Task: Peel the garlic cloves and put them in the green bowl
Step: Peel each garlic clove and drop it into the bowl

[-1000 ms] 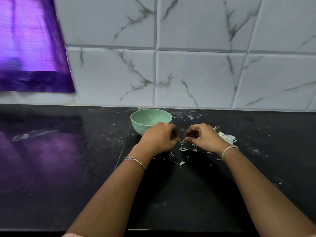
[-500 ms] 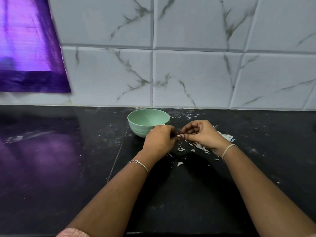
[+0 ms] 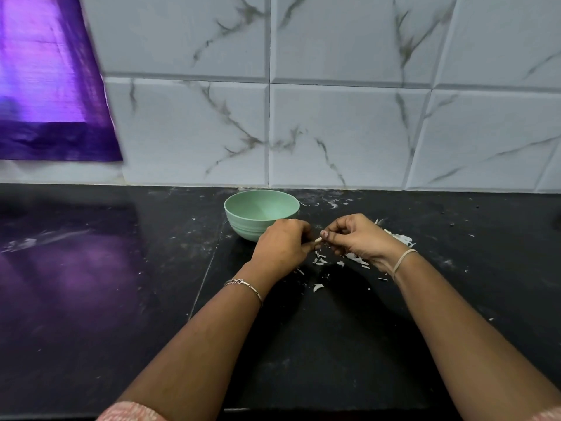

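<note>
A green bowl (image 3: 261,208) stands on the black counter (image 3: 318,344) near the tiled wall. Just in front of its right side, my left hand (image 3: 282,243) and my right hand (image 3: 358,238) meet fingertip to fingertip. Between them they pinch a small pale garlic clove (image 3: 318,239), of which only a sliver shows. The fingers of both hands are curled. Inside the bowl I see nothing from this angle.
White garlic peels (image 3: 397,238) lie heaped behind my right hand, and more scraps (image 3: 318,287) are scattered below both hands. A purple cloth (image 3: 51,86) hangs at the upper left. The marbled tile wall rises right behind the bowl.
My hands have drawn together and risen slightly toward the bowl, the fingertips now meeting on the clove. The view has shifted a little.
</note>
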`<move>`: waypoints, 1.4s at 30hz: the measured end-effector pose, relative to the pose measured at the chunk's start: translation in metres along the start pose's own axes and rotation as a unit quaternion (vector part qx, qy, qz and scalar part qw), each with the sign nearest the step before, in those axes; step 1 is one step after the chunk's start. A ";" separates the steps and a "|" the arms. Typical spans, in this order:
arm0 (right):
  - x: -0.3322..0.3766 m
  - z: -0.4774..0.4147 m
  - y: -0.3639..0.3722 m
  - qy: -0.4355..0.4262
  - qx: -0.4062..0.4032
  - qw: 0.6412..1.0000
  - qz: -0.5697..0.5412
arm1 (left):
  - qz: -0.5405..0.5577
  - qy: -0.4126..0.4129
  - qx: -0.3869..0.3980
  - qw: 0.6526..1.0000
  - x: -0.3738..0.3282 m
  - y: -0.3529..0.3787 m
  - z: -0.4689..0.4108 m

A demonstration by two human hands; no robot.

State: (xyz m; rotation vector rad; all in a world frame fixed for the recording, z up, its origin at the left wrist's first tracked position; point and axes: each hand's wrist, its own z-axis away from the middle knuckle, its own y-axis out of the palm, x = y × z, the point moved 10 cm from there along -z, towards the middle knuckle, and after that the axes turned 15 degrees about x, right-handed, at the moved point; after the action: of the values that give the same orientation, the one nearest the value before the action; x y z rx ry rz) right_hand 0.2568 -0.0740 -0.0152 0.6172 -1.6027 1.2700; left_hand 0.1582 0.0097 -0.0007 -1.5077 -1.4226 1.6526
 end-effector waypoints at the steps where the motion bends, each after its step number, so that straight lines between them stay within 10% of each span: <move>1: 0.001 0.000 -0.003 0.002 -0.009 1.000 0.022 | -0.007 -0.003 0.010 1.000 0.002 0.001 -0.001; 13: 0.097 0.002 -0.036 -0.031 -0.029 0.984 0.174 | -0.117 -0.064 0.094 0.987 0.019 0.014 0.000; 18: 0.024 -0.019 0.021 0.127 0.042 0.899 0.418 | -0.127 -0.079 0.100 0.984 0.022 0.016 0.000; 23: 0.059 -0.016 0.001 0.077 -0.021 0.898 0.433 | -0.118 -0.082 0.093 0.985 0.020 0.014 0.001; 36: 0.001 -0.006 0.003 0.013 -0.026 0.997 -0.067 | 0.323 0.012 -0.043 0.945 0.012 0.002 -0.009; 42: -0.002 -0.005 -0.001 -0.005 -0.074 0.995 -0.062 | 0.360 0.017 -0.057 0.931 0.012 0.004 -0.010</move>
State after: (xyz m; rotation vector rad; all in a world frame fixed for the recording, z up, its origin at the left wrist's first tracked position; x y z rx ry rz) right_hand 0.2600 -0.0700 -0.0167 0.6214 -1.6251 1.0475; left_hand 0.1652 0.0221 -0.0080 -2.2981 -1.0047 1.9383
